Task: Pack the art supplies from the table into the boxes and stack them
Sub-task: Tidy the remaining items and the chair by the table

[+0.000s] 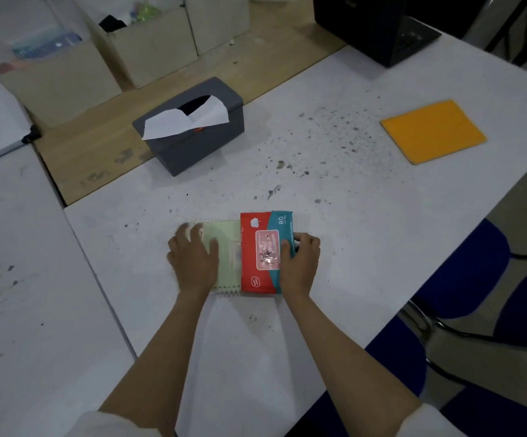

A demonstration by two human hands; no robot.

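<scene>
The table (pixel 366 216) is white, speckled with dark grey spots and smudges. Near the middle lies a pale green notebook (pixel 224 257) with a silvery wire spiral. Beside it on the right is a wipes pack (pixel 262 253), red and teal with a pink label. Farther off stands a dark grey tissue box (pixel 193 143) with a white sheet. To the far right lies an orange-yellow pad (pixel 432 132). The cardboard boxes (pixel 148 48) at the far left are tan. The chair (pixel 464 272) on the right is deep blue.
</scene>
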